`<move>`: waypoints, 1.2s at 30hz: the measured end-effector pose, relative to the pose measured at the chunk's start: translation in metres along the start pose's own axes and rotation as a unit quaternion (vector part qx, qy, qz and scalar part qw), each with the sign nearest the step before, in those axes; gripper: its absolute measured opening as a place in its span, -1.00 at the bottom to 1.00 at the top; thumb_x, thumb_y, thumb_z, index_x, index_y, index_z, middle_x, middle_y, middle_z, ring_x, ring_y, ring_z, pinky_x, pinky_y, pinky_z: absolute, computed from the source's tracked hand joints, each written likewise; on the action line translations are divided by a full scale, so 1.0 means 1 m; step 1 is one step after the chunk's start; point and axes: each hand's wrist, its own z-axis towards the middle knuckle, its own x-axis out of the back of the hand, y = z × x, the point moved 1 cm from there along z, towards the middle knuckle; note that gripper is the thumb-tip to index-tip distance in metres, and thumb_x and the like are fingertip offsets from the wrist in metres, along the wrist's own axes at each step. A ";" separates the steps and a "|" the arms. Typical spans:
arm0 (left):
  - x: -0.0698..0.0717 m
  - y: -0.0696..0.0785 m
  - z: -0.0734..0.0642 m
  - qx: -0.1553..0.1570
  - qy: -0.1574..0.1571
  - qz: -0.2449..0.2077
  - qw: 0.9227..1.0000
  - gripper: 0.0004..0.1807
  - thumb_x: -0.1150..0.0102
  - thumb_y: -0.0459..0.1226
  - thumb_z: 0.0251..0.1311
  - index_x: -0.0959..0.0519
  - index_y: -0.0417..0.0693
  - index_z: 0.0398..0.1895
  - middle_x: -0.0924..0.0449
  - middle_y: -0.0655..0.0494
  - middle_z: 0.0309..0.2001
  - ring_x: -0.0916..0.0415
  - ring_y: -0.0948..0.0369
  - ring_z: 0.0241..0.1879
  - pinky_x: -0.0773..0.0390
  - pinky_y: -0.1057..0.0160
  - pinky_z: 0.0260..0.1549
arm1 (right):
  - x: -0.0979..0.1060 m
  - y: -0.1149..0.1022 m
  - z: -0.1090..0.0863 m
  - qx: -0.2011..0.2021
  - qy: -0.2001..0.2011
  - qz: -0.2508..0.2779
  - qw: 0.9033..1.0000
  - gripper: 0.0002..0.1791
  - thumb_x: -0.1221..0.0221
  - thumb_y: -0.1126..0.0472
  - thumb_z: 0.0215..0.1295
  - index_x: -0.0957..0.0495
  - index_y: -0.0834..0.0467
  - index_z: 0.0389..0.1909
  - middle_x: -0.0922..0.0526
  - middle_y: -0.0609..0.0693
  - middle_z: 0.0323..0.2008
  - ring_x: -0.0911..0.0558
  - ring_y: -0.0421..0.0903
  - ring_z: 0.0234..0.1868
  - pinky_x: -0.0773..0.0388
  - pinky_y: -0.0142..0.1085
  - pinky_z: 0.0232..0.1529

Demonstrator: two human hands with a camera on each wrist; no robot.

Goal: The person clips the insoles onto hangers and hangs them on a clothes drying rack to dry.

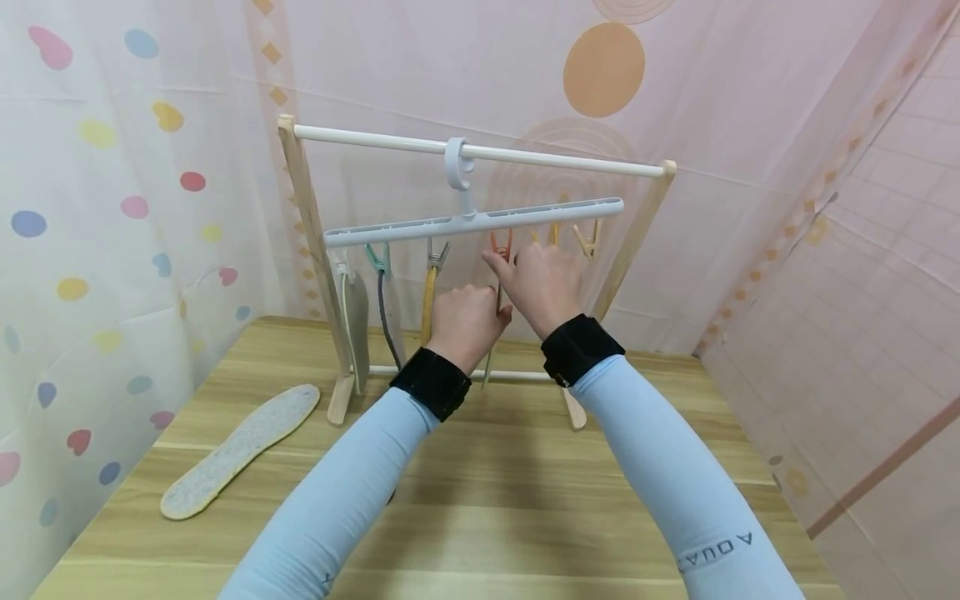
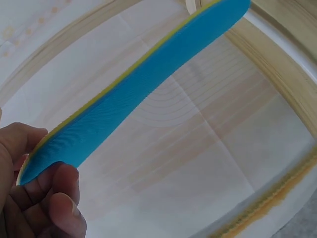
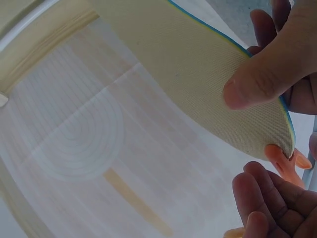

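One insole (image 2: 131,92) below an orange clip (image 3: 283,166)

Head view: near the centre, the left hand (image 1: 467,325) holds the insole, seen edge-on. The right hand (image 1: 546,279) is at the left one's 2 o'clock, its thumb close to the clip. Toward 12 o'clock, a pale hanger (image 1: 517,221) hangs from the white rod (image 1: 555,159) of a wooden rack (image 1: 636,233). A green clip (image 1: 378,260) sits at 10 o'clock; at 8 o'clock, a grey insole (image 1: 240,454) lies on the table (image 1: 480,533).

Left wrist view: at 8 o'clock, the left thumb and bent fingers pinch one end of the insole, whose blue face slants up toward 1 o'clock.

Right wrist view: the left thumb presses the insole's cream face at 2 o'clock. The orange clip's prongs meet its tip at 4 o'clock. Just below, the right fingers are bent, close together; whether they squeeze the clip, I cannot tell.
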 end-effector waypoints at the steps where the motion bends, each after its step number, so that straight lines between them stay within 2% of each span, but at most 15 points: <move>1: 0.000 -0.001 -0.001 0.001 -0.002 -0.001 1.000 -0.44 -0.20 0.00 0.33 -0.37 -0.01 -0.81 -0.15 0.21 -0.79 -0.22 0.23 -0.77 -0.19 0.30 -0.78 | 0.000 0.001 -0.001 0.002 0.003 0.004 1.000 -0.24 0.02 -0.36 0.40 -0.28 0.10 -0.85 -0.12 -0.09 -0.82 -0.19 -0.14 -0.79 0.01 -0.32 -0.73; 7: -0.002 -0.005 -0.008 -0.005 0.006 -0.012 1.000 -0.45 -0.24 0.04 0.29 -0.37 -0.03 -0.76 -0.18 0.19 -0.76 -0.24 0.23 -0.76 -0.21 0.28 -0.78 | -0.003 0.007 -0.007 0.010 0.015 0.016 1.000 -0.23 -0.02 -0.34 0.39 -0.25 0.07 -0.90 -0.11 -0.10 -0.85 -0.14 -0.16 -0.80 0.04 -0.33 -0.72; 13: -0.006 -0.011 -0.016 -0.017 0.015 0.007 1.000 -0.38 -0.21 0.11 0.29 -0.28 -0.01 -0.80 -0.04 0.22 -0.80 -0.06 0.27 -0.80 -0.08 0.31 -0.81 | -0.005 0.011 -0.015 0.009 0.001 0.008 1.000 -0.22 0.03 -0.35 0.41 -0.34 0.07 -0.91 -0.12 -0.11 -0.86 -0.13 -0.17 -0.79 0.04 -0.33 -0.70; 19: -0.010 -0.017 -0.025 -0.019 0.008 0.000 1.000 -0.31 -0.17 0.15 0.30 -0.20 0.01 -0.86 0.03 0.24 -0.82 0.01 0.29 -0.81 0.01 0.32 -0.81 | -0.009 0.016 -0.028 -0.008 -0.020 0.060 0.998 -0.26 0.06 -0.34 0.44 -0.54 0.09 -0.79 -0.20 -0.11 -0.86 -0.24 -0.14 -0.77 -0.04 -0.33 -0.71; 23: -0.012 -0.021 -0.030 -0.014 0.001 -0.004 1.000 -0.29 -0.17 0.18 0.28 -0.18 0.02 -0.88 0.03 0.24 -0.81 -0.03 0.27 -0.81 0.01 0.30 -0.81 | -0.011 0.019 -0.040 -0.026 -0.021 0.095 0.995 -0.31 0.02 -0.34 0.42 -0.64 0.06 -0.70 -0.37 -0.11 -0.82 -0.37 -0.14 -0.74 -0.18 -0.30 -0.74; 27: -0.013 -0.025 -0.037 -0.008 -0.018 -0.003 1.000 -0.27 -0.15 0.23 0.26 -0.19 0.02 -0.89 0.03 0.24 -0.81 -0.05 0.26 -0.81 -0.01 0.30 -0.81 | -0.014 0.022 -0.051 -0.041 -0.013 0.132 0.990 -0.38 -0.03 -0.33 0.40 -0.75 0.07 -0.51 -0.58 -0.11 -0.67 -0.50 -0.16 -0.65 -0.33 -0.28 -0.70; 31: -0.014 -0.031 -0.045 0.000 -0.045 0.007 0.999 -0.25 -0.14 0.28 0.23 -0.19 0.03 -0.90 0.03 0.25 -0.83 -0.06 0.27 -0.83 -0.06 0.30 -0.83 | -0.019 0.027 -0.064 -0.060 -0.015 0.163 0.985 -0.41 -0.05 -0.31 0.39 -0.79 0.09 -0.31 -0.66 -0.08 -0.57 -0.56 -0.15 -0.58 -0.42 -0.24 -0.62; 36: -0.017 -0.039 -0.053 0.010 -0.076 0.004 0.997 -0.28 -0.12 0.31 0.21 -0.25 0.03 -0.86 -0.03 0.24 -0.82 -0.14 0.25 -0.81 -0.14 0.27 -0.81 | -0.028 0.034 -0.083 -0.091 -0.034 0.183 0.978 -0.39 -0.03 -0.29 0.42 -0.77 0.14 -0.20 -0.74 0.01 -0.40 -0.67 -0.05 -0.41 -0.56 -0.15 -0.38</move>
